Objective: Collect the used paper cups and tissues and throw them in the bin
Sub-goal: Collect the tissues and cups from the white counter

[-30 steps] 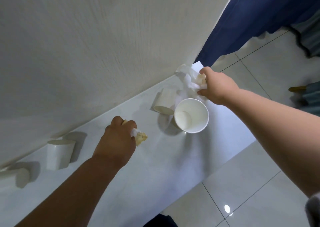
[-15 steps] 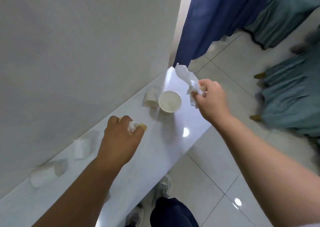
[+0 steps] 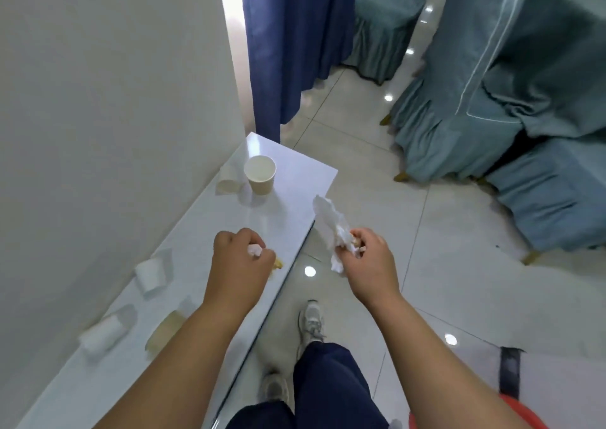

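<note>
The left hand [image 3: 241, 264] hovers over the surface [image 3: 295, 173] near its front edge. Its grip is curled tight round a small wad [image 3: 254, 251] of tissue, and a yellowish scrap [image 3: 278, 262] shows just beside the fingers. The right hand [image 3: 367, 264] is off the surface, above the floor [image 3: 442, 232]. Its grip pinches a crumpled white tissue [image 3: 329, 222], which stands up from the fingers toward the surface's edge.

5 cups are on the surface. At the far end an upright cup [image 3: 260, 174] stands mouth up. A tipped cup [image 3: 228, 179] lies on its side just beside it, against the wall [image 3: 114, 101]. Closer in, along the wall, a white cup [image 3: 151, 273] and the nearest cup [image 3: 103, 333] both lie on their sides. A tan cup [image 3: 164, 330] lies near them, partly hidden by the left forearm.

Past the surface's far end hangs a blue curtain [image 3: 282, 35], and teal covered chairs [image 3: 492, 84] stand to the right. Below are the person's shoe [image 3: 311, 323] and dark trousers [image 3: 328, 389]. A red rim [image 3: 524, 419] shows in the bottom right corner; I cannot tell what it belongs to.
</note>
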Motion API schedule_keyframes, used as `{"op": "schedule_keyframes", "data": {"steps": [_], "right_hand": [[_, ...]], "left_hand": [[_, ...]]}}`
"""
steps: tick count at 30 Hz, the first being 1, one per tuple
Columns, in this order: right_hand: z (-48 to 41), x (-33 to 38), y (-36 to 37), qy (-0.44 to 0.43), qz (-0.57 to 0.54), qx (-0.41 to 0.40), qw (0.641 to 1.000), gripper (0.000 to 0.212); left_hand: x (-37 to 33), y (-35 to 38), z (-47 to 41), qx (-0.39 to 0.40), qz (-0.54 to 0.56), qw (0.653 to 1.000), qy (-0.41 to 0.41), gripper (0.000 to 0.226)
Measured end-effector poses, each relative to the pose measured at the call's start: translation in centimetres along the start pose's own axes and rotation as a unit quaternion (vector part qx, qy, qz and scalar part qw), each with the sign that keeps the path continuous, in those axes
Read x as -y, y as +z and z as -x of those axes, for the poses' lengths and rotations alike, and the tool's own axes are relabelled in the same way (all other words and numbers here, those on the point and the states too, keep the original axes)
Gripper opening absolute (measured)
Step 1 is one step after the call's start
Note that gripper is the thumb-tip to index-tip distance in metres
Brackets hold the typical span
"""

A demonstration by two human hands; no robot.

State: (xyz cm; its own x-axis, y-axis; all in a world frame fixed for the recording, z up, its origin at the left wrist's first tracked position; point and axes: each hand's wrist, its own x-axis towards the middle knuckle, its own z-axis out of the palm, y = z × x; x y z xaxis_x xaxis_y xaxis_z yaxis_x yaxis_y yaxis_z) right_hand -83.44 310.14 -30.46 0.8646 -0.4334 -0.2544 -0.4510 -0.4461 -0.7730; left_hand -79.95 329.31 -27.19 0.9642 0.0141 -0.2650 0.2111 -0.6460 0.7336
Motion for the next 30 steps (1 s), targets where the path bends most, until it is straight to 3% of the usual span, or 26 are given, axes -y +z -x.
{"op": "schedule_keyframes", "data": {"steps": [8, 18, 23, 30], "right_hand": [[10.5, -6.0, -8.0, 0.077, -0.037, -0.081, 0.993, 0.012], [21.0, -18.2, -19.3, 0.180, -0.028, -0.154, 0.971, 0.021], [27.6, -26.3, -24.4, 0.231, -0.039, -0.159, 0.959, 0.010], [35.3, -36.7, -29.4, 0.325, -0.041, -0.154, 0.932, 0.029]], "left_hand": [[-4.1, 3.9, 7.9, 0.107, 0.021, 0.992, 0.055, 0.015], [-9.9, 14.8, 16.6, 0.208, 0.027, 0.974, 0.091, 0.057], [-11.1, 23.8, 23.3, 0.267, -0.015, 0.961, 0.068, 0.058], [-11.5, 34.9, 32.9, 0.341, -0.125, 0.926, 0.098, 0.046]]}}
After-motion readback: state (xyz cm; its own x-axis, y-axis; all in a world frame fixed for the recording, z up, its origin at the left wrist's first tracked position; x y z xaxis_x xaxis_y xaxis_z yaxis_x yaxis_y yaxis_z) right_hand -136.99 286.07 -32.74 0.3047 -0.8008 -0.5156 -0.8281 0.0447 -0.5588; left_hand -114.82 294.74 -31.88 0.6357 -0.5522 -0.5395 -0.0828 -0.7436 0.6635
